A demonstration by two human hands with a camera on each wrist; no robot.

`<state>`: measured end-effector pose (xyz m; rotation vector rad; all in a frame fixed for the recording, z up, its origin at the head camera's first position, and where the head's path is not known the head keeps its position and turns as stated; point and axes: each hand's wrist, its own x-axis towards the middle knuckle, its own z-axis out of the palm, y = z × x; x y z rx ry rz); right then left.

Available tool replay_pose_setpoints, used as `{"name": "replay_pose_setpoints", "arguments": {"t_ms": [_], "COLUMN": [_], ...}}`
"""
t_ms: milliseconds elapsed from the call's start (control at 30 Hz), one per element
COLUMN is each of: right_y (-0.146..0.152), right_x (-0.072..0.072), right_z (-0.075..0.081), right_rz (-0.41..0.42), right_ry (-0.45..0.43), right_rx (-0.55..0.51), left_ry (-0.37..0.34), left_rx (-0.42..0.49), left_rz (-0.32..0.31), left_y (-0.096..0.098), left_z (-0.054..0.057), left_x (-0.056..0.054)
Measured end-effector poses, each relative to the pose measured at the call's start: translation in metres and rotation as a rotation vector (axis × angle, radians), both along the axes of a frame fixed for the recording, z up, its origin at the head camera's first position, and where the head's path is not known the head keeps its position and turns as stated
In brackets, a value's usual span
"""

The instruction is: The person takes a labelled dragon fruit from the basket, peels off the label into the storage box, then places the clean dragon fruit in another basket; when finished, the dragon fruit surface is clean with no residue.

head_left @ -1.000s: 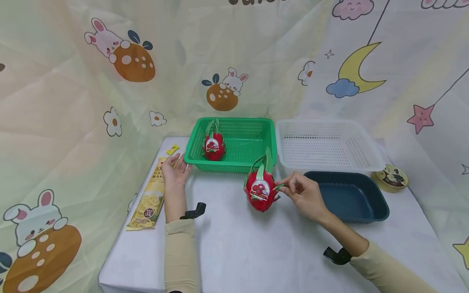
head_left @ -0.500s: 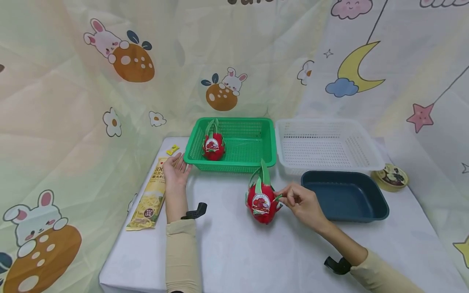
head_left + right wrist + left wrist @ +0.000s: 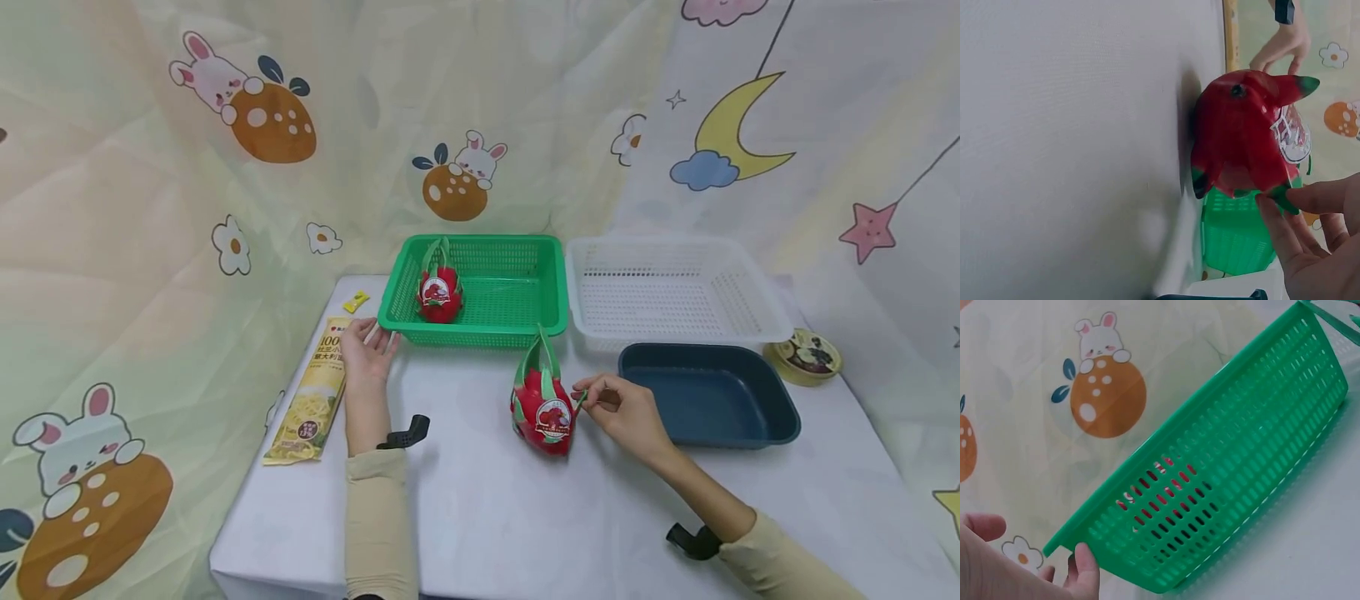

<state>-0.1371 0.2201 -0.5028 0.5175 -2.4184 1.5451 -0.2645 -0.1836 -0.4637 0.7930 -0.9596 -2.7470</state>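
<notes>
A red dragon fruit [image 3: 542, 412] with green leaves and a round label sits low at the middle of the table. My right hand [image 3: 624, 414] pinches one of its green-tipped scales between thumb and fingers, seen close up in the right wrist view [image 3: 1322, 250]. At the front left corner of the green basket [image 3: 480, 337], my left hand [image 3: 367, 357] lies palm up with loosely bent fingers. In the left wrist view its fingertips are right at the rim of that basket [image 3: 1260, 425]. Inside the basket, on its left side, stands another dragon fruit [image 3: 439, 292].
A white basket [image 3: 678, 335] stands right of the green one, with a dark blue tray [image 3: 708, 437] before it. A round tin [image 3: 806, 358] is at the right. Along the left edge lie a yellow pasta packet [image 3: 309, 400] and a small yellow wrapped sweet [image 3: 357, 302].
The dragon fruit in my right hand has come down and toward me, and its label has turned to the right. My left hand has stayed by the basket corner.
</notes>
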Motion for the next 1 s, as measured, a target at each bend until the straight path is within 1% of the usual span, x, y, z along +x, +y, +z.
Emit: {"name": "replay_pose_setpoints", "arguments": {"t_ms": [100, 200, 267, 367, 433, 500, 567, 633, 767, 867, 933, 1000], "right_y": [0.001, 0.002, 0.002, 0.002, 0.002, 0.003, 0.004, 0.004, 0.002, 0.0, -0.001, -0.001], "right_x": [0.0, 0.002, 0.003, 0.006, 0.007, 0.008, 0.009, 0.009, 0.009, 0.009, 0.009, 0.008], "right_z": [0.0, 0.004, 0.008, 0.018, 0.024, 0.029, 0.033, 0.037, 0.041, 0.042, 0.042, 0.04], "right_rz": [-0.033, -0.075, -0.123, -0.174, -0.178, -0.158, -0.114, -0.068, 0.021, 0.038, 0.025, 0.012], "right_ry": [-0.02, -0.013, -0.003, -0.007, -0.014, -0.033, -0.076, -0.14, -0.284, -0.346, -0.364, -0.381], "right_rx": [0.02, 0.035, 0.038, 0.008, -0.043, -0.098, -0.145, -0.174, -0.221, -0.245, -0.234, -0.227], "left_ry": [-0.031, -0.059, -0.057, -0.006, 0.031, 0.071, 0.099, 0.136, 0.197, 0.245, 0.279, 0.314], "left_rx": [-0.013, -0.089, -0.222, -0.479, -0.659, -0.764, -0.817, -0.811, -0.781, -0.805, -0.832, -0.837], "left_rz": [0.037, 0.064, 0.07, 0.071, 0.062, 0.036, -0.018, -0.089, -0.275, -0.402, -0.476, -0.548], "left_y": [0.007, 0.018, 0.027, 0.041, 0.05, 0.059, 0.067, 0.074, 0.087, 0.098, 0.105, 0.111], "left_z": [0.001, 0.003, 0.003, 0.001, 0.001, 0.003, 0.005, 0.006, 0.009, 0.008, 0.006, 0.002], "left_x": [0.004, 0.01, 0.016, 0.026, 0.033, 0.038, 0.043, 0.047, 0.055, 0.06, 0.063, 0.063]}}
